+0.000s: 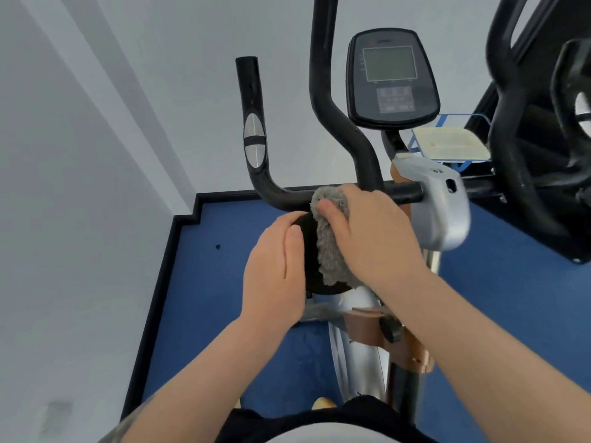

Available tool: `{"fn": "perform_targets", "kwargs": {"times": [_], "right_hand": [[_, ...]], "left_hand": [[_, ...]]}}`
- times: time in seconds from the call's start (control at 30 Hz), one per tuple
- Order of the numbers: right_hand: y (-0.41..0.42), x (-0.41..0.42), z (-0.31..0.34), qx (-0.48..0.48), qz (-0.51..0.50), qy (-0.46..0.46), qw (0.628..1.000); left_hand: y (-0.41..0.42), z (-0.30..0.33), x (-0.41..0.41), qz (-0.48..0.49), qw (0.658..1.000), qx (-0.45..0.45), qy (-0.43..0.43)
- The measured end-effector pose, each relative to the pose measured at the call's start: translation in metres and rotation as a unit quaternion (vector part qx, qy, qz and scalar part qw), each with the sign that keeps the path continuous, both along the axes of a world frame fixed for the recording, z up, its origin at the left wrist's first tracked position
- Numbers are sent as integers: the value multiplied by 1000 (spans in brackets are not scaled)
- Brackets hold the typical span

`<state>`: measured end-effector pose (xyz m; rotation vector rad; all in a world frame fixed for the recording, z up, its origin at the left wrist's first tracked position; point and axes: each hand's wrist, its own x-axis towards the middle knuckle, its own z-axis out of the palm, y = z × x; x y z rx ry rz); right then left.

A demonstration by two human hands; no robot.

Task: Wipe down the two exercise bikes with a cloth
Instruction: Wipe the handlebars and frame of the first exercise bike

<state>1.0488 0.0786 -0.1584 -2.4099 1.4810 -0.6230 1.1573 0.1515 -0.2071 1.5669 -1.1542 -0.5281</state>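
Grey fluffy cloth (pixel 331 238) is bunched under the right hand (pixel 374 238), fingers curled round it, pressing it on a round black padded part (pixel 308 251) of the near silver-and-black exercise bike (pixel 444 212). Left hand (pixel 273 266) lies flat against that part's left edge, fingers straight, bracing, gripping nothing. Black handlebar (pixel 281 195) runs at 12 o'clock of the hands, dark oval console (pixel 393 78) beyond. Second black bike frame (pixel 518 123) sits at 2 o'clock. Judging progress: early, first bike mid-wipe; handlebars, console, frame and second bike probably left. Wall close at 9 o'clock, blue floor (pixel 224 266) open between; tight gap between bikes.
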Motion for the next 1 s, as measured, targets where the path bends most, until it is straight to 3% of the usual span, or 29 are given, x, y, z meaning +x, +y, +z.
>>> {"fn": "perform_targets", "kwargs": {"times": [0.2,0.37,0.57,0.7,0.8,0.87,1.0], "right_hand": [[26,-24,-7,-22,1,-23,1000],[8,-6,0,-22,-12,31,999],[3,-32,17,40,105,-2,994],[-21,-31,29,3,118,23,993],[-8,-18,12,69,99,-79,990],[7,-17,-1,54,55,-148,986],[29,-27,-15,2,44,-122,992]], "left_hand": [[1,0,-1,5,1000,-1,-5],[0,-3,-2,5,1000,-11,7],[-2,13,11,-26,999,22,1],[-17,29,19,11,1000,2,-7],[-25,32,8,1,999,31,-21],[-25,26,4,-3,998,48,-43],[-23,20,3,2,997,50,-61]]}}
